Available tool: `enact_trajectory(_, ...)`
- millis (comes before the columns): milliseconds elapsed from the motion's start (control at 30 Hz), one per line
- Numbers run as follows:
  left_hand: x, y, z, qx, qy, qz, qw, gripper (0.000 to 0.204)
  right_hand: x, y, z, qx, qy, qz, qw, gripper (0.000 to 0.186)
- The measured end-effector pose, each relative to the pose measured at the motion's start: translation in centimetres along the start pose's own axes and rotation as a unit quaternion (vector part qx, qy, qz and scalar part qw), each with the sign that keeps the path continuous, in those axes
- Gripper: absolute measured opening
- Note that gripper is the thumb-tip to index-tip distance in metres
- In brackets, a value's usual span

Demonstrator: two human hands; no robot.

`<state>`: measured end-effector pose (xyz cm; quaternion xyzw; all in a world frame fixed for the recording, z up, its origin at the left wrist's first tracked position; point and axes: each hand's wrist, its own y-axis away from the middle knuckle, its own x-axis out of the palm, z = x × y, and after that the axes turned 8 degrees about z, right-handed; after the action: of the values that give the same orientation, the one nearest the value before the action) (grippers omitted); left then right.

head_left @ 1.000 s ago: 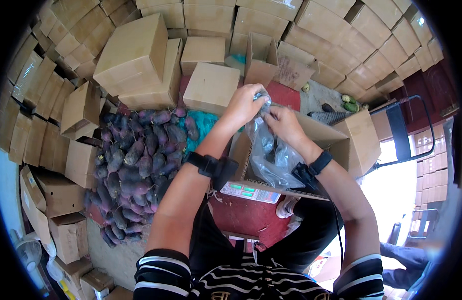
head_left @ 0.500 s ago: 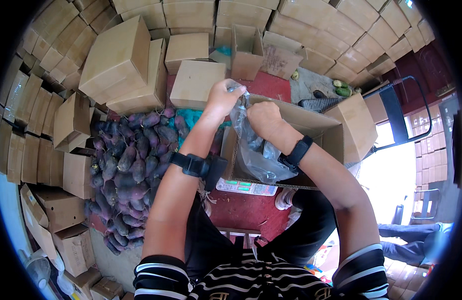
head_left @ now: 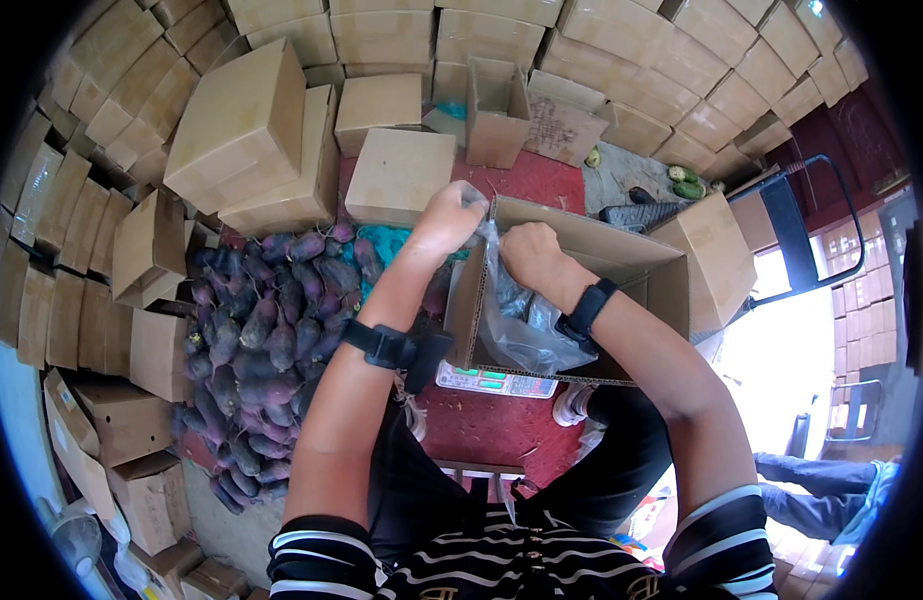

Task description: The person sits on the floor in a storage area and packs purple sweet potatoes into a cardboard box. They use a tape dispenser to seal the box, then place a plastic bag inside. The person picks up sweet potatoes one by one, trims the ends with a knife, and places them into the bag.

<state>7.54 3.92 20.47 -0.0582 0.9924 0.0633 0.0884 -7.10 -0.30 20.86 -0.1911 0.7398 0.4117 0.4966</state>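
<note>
An open cardboard box [head_left: 642,280] sits on a digital scale [head_left: 497,382] in front of me, with a translucent plastic bag [head_left: 527,340] bunched in its left half. My left hand [head_left: 452,217] is closed on the bag's upper edge, above the box's back left corner. My right hand [head_left: 530,258] is curled over the bag inside the box, just right of and below my left hand, its fingertips partly hidden against the plastic. A big pile of dark purple root vegetables [head_left: 262,370] lies to the left, beside a teal mesh bag [head_left: 377,243].
Stacked cartons [head_left: 622,50] line the back and left. Loose boxes [head_left: 397,170] stand behind me and the box's far side. Green gourds [head_left: 687,185] lie at back right, near a metal trolley [head_left: 787,240]. Another person's legs [head_left: 812,500] show at right. A fan [head_left: 77,540] stands lower left.
Both hands have come down and left from where they were raised together with the bag, pulling its edge toward the box's left corner. My right hand has turned knuckles-up.
</note>
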Motion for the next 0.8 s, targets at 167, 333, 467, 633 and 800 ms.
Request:
enact_trajectory(167, -1.7, 1.4, -1.3, 0.074, -0.165, 0.075, 0.981, 0.025, 1.3, -0.9, 0.2, 0.002, -0.041, 0.028, 0.999, 0.017)
enact_trajectory(333, -2.8, 3.9, -5.2, 0.08, -0.285, 0.098, 0.95, 0.03, -1.0, 3.5, -3.2, -0.101, -0.144, 0.028, 0.984, 0.023)
enact_trajectory(467, -2.5, 5.0, -5.6, 0.152, -0.355, 0.13, 0.913, 0.032, -3.6, 10.6, -7.8, -0.163, -0.295, -0.074, 0.939, 0.041)
enact_trajectory(633, -2.4, 6.4, -7.2, 0.135, -0.421, 0.169, 0.881, 0.032, -1.6, 16.7, -10.3, -0.081, -0.364, -0.259, 0.891, 0.045)
enact_trajectory(800, 0.7, 7.8, -9.8, 0.132, -0.542, 0.132, 0.819, 0.032, 2.6, 19.7, -13.6, 0.115, -0.259, -0.286, 0.915, 0.038)
